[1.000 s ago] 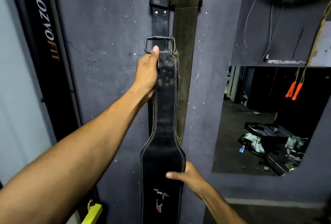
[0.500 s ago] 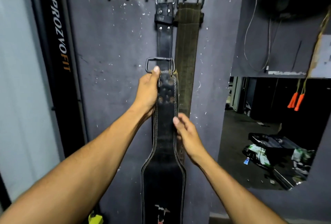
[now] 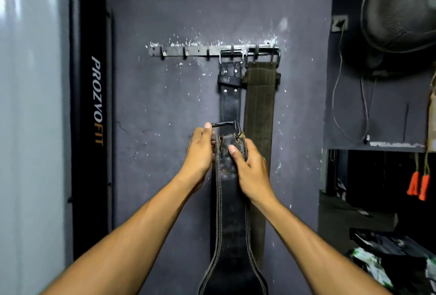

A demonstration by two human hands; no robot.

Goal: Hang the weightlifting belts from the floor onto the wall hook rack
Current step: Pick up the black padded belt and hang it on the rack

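Head view: both hands clamp the top end of a black leather belt [image 3: 232, 200], held up against the wall below the hook rack [image 3: 188, 51]. The left hand [image 3: 199, 153] pinches beside the buckle [image 3: 225, 125], probably to steer it onto a free hook; the right hand [image 3: 250, 172] steadies the strap. A black pad [image 3: 89, 129] reads "PROZVOFIT".

Two belts [image 3: 245, 106] hang from rack [image 3: 188, 51], right end.

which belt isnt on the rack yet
The black stitched belt held by both hands; the plain black belt and olive belt hang from hooks.
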